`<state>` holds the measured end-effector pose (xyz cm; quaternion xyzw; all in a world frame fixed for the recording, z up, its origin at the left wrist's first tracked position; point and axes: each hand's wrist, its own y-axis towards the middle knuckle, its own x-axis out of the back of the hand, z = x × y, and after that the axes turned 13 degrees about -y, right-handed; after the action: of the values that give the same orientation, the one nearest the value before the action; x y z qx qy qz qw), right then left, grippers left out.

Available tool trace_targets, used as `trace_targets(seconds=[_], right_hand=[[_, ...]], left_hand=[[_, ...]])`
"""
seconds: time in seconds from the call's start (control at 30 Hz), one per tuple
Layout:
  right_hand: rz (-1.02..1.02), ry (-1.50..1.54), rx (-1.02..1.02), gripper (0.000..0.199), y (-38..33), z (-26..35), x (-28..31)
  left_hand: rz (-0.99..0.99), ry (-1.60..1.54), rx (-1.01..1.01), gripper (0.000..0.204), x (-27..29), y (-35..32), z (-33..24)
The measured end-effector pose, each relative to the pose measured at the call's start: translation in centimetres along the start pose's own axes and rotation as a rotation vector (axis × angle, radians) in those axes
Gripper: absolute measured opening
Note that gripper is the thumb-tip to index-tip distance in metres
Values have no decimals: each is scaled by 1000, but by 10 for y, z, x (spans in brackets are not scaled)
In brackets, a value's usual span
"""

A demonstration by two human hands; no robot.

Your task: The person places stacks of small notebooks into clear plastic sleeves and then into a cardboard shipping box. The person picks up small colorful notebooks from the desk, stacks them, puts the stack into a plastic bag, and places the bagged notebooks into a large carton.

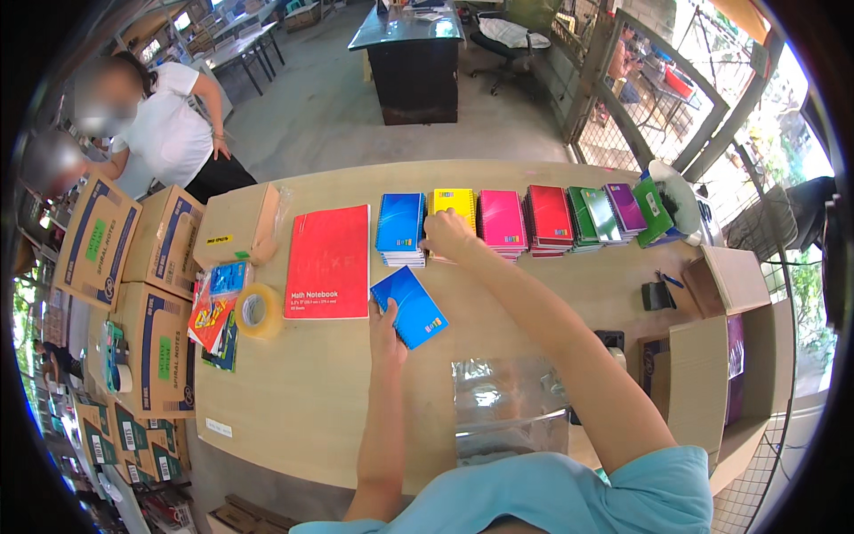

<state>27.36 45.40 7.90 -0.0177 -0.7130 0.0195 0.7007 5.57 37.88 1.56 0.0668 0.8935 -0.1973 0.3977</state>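
A small blue spiral notebook [414,307] is in my left hand [386,333], which grips its left edge, tilted above the table. My right hand [449,236] reaches to the stack of yellow spiral notebooks [455,198]. Its curled fingers are at the near left edge of the top yellow one; the fingertips are partly hidden. Just left of that stands a stack of blue notebooks [400,219]. On the other side, stacks of pink [503,218], red [549,214], green [587,214] and purple notebooks [625,205] continue the row.
A large red notebook [327,262] lies left of the row, beside a tape roll [257,310] and colourful packs [213,307]. Cardboard boxes [156,347] line the left side; an open carton [698,369] stands right. Clear plastic sleeves [509,400] lie near me. A person [169,111] stands far left.
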Motion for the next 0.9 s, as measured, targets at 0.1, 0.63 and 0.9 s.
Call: trace_targets(seconds=[0.1,0.63,0.9], right_hand=[[-44,6,-119,37,4,-9,4],[-364,388,426,39,-215,-29,16],[-530,225,-863,25,-161,-195,-44]], left_hand=[[47,-73,45,47,-6,0,1],[246,-260,885,42,24,-26,53],[213,-201,733,43,-13,-33,86]])
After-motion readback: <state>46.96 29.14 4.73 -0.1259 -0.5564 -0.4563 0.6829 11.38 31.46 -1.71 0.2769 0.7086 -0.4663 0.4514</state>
